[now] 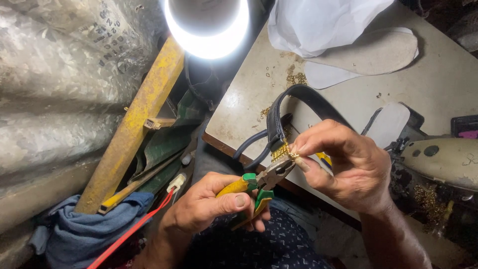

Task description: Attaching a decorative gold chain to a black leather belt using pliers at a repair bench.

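Note:
My left hand (211, 204) grips pliers (259, 184) with yellow and green handles; their jaws point up to the right at a small gold chain trim (281, 151). That trim hangs on a black leather strap (298, 99) which loops up over the table. My right hand (343, 167) pinches the strap and the gold trim between thumb and fingers, right at the plier jaws. Both hands are over my lap, at the near edge of the table (239, 99).
A bright lamp (206, 25) shines at the top. Pale shoe insoles (373, 52) and a white bag (318, 20) lie on the table, with small gold bits (297, 78) scattered there. A sewing machine (443, 157) sits at right. A yellow beam (137, 124), blue cloth (79, 234) and red wire (134, 229) are at left.

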